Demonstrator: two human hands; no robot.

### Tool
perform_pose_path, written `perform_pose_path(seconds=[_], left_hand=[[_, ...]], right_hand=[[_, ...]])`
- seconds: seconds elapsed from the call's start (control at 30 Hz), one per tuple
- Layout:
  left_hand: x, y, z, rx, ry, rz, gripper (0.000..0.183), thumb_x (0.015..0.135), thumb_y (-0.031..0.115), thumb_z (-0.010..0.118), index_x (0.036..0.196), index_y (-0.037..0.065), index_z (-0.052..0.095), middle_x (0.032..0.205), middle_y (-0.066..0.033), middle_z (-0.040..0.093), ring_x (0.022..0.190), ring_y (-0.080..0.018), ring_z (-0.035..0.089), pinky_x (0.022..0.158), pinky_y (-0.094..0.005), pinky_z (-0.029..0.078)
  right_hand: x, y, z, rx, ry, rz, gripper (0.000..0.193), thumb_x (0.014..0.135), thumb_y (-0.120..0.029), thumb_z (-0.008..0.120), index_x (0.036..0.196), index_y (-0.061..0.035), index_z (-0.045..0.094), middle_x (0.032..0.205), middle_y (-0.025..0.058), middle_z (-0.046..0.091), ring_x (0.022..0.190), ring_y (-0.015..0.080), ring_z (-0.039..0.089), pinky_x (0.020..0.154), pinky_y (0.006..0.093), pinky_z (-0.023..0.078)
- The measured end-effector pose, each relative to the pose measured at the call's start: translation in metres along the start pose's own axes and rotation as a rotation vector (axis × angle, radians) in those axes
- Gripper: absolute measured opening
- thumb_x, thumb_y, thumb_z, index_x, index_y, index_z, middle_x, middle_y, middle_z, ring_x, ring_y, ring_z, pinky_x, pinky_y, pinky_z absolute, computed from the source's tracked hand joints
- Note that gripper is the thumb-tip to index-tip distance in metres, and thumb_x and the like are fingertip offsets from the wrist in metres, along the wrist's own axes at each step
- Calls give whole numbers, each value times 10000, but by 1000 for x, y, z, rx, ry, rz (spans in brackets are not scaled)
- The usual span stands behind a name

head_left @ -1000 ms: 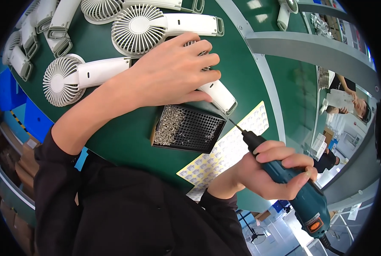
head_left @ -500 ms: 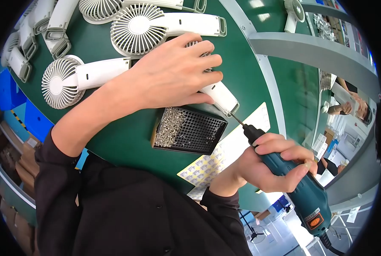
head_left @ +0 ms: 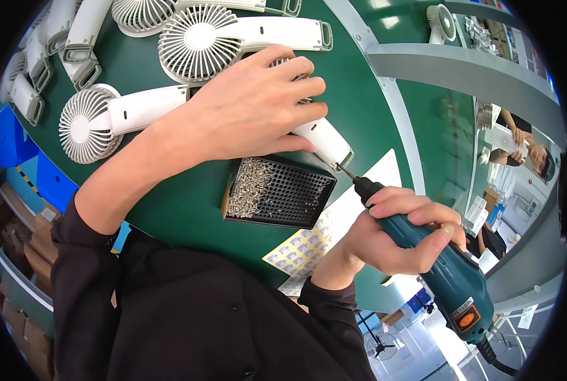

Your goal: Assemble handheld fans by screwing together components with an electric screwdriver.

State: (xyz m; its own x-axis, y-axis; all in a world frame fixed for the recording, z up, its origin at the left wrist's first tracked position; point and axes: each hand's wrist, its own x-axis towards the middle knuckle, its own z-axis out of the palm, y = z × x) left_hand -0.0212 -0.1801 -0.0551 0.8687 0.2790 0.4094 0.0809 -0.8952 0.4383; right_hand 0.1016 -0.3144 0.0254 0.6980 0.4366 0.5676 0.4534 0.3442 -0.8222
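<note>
Under my left hand [head_left: 267, 105] lies a white handheld fan [head_left: 324, 142], its round head mostly covered by my fingers, which are curled over it. The handle end sticks out toward the right. In my right hand [head_left: 404, 232] is a teal electric screwdriver [head_left: 452, 279] with a black nose. Its thin bit meets the end of that handle, by the small loop there. A black screw tray [head_left: 296, 193] full of holes sits just below the fan, with loose silver screws [head_left: 250, 187] heaped at its left side.
More white fans lie about, one left of my forearm [head_left: 83, 124], one beyond my hand [head_left: 201, 38], several piled far left. A sticker sheet [head_left: 312, 244] lies beside the tray. A grey metal frame [head_left: 461, 66] crosses the right side. Another person [head_left: 525, 140] works beyond it.
The screwdriver and my right hand have moved slightly up and left, bringing the bit into the fan handle's end. My left hand keeps its grip on the fan.
</note>
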Motion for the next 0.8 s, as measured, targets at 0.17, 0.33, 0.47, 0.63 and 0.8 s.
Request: perform_pose_path(seconds=[0.17,0.33,0.47,0.63,0.8], left_hand=[[-1,0,0,22,32,0,312,760,373,765,895,114,655,939,3,568,1027,-189,545,970,-361,442],[-1,-1,-3,-4,-19,1,376,760,364,771,1011,108,657,1032,-16,578,1049,-226,549,974,-394,451],[-1,0,-2,4,-14,7,380,759,365,771,1013,106,657,1040,-17,583,1055,-232,547,975,-398,452],[0,0,0,35,34,11,327,779,389,750,937,118,656,983,-6,574,1017,-197,548,952,-364,444],[0,0,1,31,45,20,325,780,387,750,931,115,653,974,-7,571,1009,-196,547,948,-363,446]], right_hand=[[-1,-14,-9,28,70,-41,222,952,-260,465,1017,-52,422,731,51,453,329,157,393,291,282,353],[-15,-23,-21,-18,69,3,233,947,-247,456,1047,-43,406,725,57,443,314,160,402,278,284,353],[-25,-20,-25,-74,38,44,203,957,-226,439,1046,-46,405,733,66,431,313,162,413,281,292,378],[-30,-14,-27,-33,41,89,191,966,-223,434,1058,-57,411,742,69,436,314,163,409,289,294,395],[-31,-12,-27,-23,17,89,188,971,-225,429,1065,-62,413,742,70,437,314,163,411,291,297,401]])
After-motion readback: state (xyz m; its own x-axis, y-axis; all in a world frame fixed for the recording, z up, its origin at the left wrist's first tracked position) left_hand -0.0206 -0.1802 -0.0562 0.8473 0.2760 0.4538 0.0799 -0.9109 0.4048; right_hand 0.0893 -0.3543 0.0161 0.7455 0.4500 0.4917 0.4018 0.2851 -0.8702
